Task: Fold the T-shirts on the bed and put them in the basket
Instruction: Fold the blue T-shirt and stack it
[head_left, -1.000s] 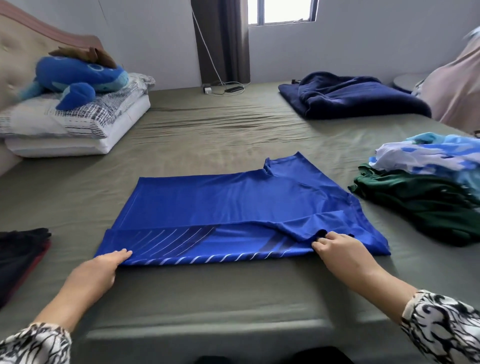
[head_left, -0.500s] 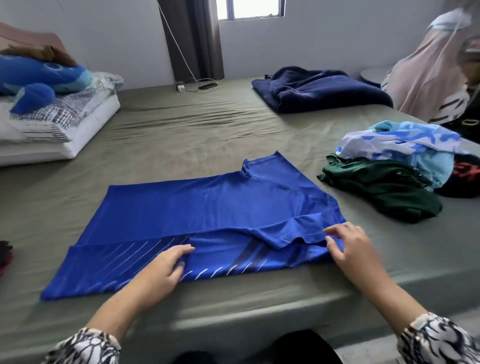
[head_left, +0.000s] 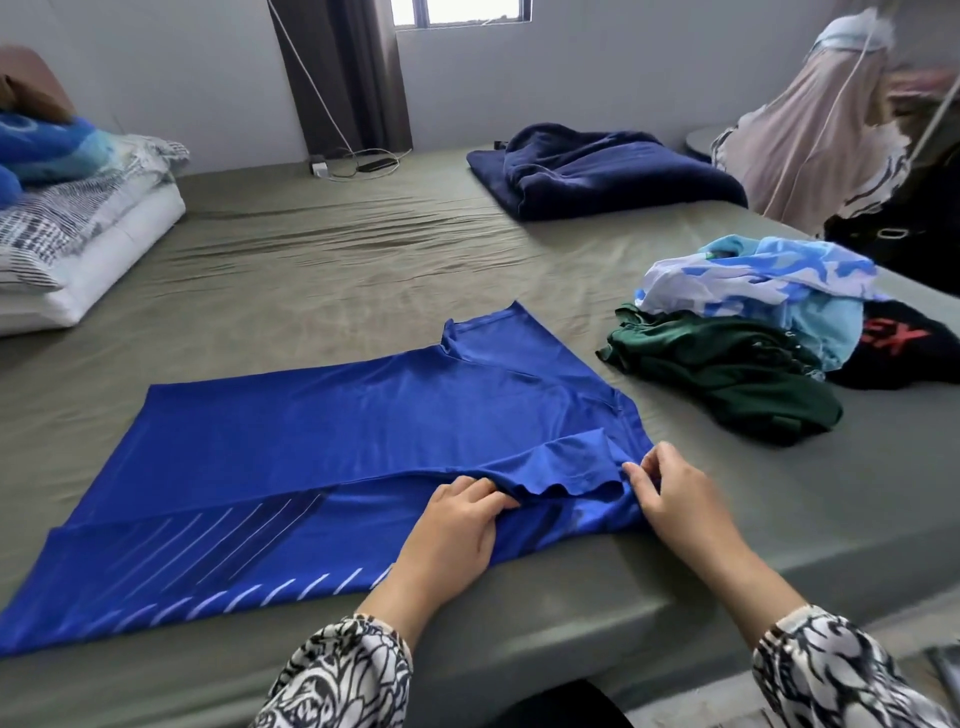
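One blue T-shirt (head_left: 332, 441) lies spread flat on the near part of the bed (head_left: 322, 270), with its striped side edge toward you. Its near sleeve (head_left: 561, 462) is folded over the body and looks a bit wavy.

Your left hand (head_left: 457, 525) pinches the sleeve's near edge with curled fingers. Your right hand (head_left: 675, 493) pinches the same edge just to the right, at the shoulder corner. Both hands are closed on the cloth and sit close together.

You look to be tidying this sleeve fold. To do it well, pull the edge gently straight so the waves go away. Keep the fold line even with the long side of the shirt. Press it flat before you fold again.

Just right of the shirt sits a pile of more shirts: a green shirt (head_left: 727, 374), a light blue patterned shirt (head_left: 769, 280) on top, and a black shirt (head_left: 898, 343) with red letters. These still need folding.

Farther off lies a dark blue blanket (head_left: 597, 171). At far left are pillows (head_left: 88, 234) with a blue stuffed toy (head_left: 47, 145). You cannot see any basket.
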